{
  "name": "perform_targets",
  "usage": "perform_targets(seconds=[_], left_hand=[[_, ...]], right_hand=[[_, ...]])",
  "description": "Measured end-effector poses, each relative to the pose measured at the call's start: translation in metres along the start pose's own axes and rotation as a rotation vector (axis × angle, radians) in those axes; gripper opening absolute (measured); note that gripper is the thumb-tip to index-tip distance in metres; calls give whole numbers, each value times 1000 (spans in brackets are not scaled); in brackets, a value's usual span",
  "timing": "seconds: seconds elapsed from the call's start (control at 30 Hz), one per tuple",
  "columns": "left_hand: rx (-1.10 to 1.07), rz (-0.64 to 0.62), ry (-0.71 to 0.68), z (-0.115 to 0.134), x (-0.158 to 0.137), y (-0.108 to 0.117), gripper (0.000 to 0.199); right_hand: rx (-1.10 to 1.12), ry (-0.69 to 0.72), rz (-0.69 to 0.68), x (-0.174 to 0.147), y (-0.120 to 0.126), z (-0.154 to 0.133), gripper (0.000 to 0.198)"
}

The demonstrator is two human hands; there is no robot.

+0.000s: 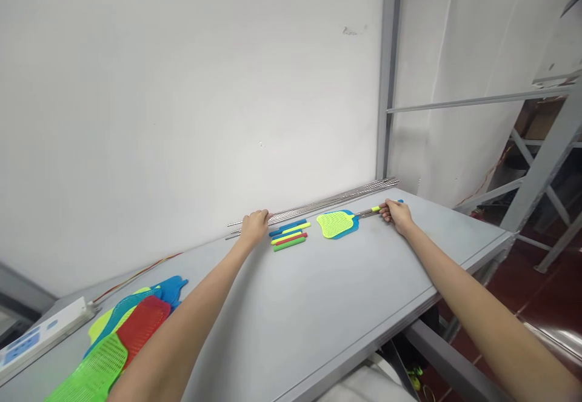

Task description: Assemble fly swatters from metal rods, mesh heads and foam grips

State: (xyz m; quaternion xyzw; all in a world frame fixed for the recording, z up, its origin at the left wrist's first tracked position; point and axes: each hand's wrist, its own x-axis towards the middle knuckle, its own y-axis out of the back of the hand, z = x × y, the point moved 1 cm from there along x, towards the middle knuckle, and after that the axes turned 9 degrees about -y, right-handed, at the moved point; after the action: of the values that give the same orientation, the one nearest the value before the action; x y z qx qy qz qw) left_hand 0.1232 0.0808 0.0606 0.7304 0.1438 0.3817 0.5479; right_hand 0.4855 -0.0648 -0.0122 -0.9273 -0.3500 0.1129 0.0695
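My left hand (256, 226) is over the left part of the thin metal rods (327, 201), its fingers curled together; whatever lies under them is hidden. My right hand (397, 215) is closed on the handle end of a yellow fly swatter (335, 224). Beneath that swatter is a blue fly swatter (353, 228), largely covered; its handle end shows past my right hand. Between my hands, several coloured handle tubes (290, 243) in blue, yellow, red and green lie side by side on the grey table (345, 287).
Loose swatter heads in green (93, 368), red (144, 323) and blue (170, 290) overlap at the table's left. A white power strip (45, 335) with a cable lies beside them. A white wall (191, 99) and a metal post (387, 74) bound the back.
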Motion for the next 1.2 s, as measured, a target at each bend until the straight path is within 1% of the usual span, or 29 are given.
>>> perform_targets(seconds=[0.17, 0.3, 0.37, 0.43, 0.53, 0.6, 0.7, 0.8, 0.83, 0.9, 1.0, 1.1, 1.2], left_hand=[[-38, 97, 6, 9, -3, 21, 34], [-84, 148, 16, 24, -16, 40, 36], [-199, 182, 24, 36, -29, 52, 35], [-284, 188, 13, 49, -44, 66, 35], [-371, 155, 15, 66, -71, 84, 34], [-402, 129, 29, 74, -88, 91, 32], [-414, 146, 78, 80, -112, 88, 30], [-436, 182, 180, 80, -130, 74, 30], [-468, 170, 209, 79, -134, 69, 31], [-524, 168, 263, 75, -137, 58, 32], [-553, 222, 352, 67, -136, 49, 35], [-530, 278, 391, 59, -134, 48, 38], [-462, 335, 388, 57, -135, 52, 40]], right_hand=[[-5, 4, -14, 1, 1, 1, 21], [-22, 18, -27, 2, 1, 2, 20], [-40, 25, -31, 2, 1, 3, 20], [-67, 32, -36, 3, 1, 4, 20], [-117, 57, -51, 3, 1, 7, 19], [-156, 86, -68, 2, 1, 8, 20], [-226, 133, -102, -4, 1, 8, 23], [-312, 177, -159, -12, 0, 8, 29], [-344, 190, -173, -14, 0, 8, 31], [-402, 211, -187, -18, -1, 7, 33], [-467, 228, -201, -21, -1, 6, 36], [-507, 243, -229, -24, -2, 5, 36], [-559, 264, -262, -27, -3, 5, 35]])
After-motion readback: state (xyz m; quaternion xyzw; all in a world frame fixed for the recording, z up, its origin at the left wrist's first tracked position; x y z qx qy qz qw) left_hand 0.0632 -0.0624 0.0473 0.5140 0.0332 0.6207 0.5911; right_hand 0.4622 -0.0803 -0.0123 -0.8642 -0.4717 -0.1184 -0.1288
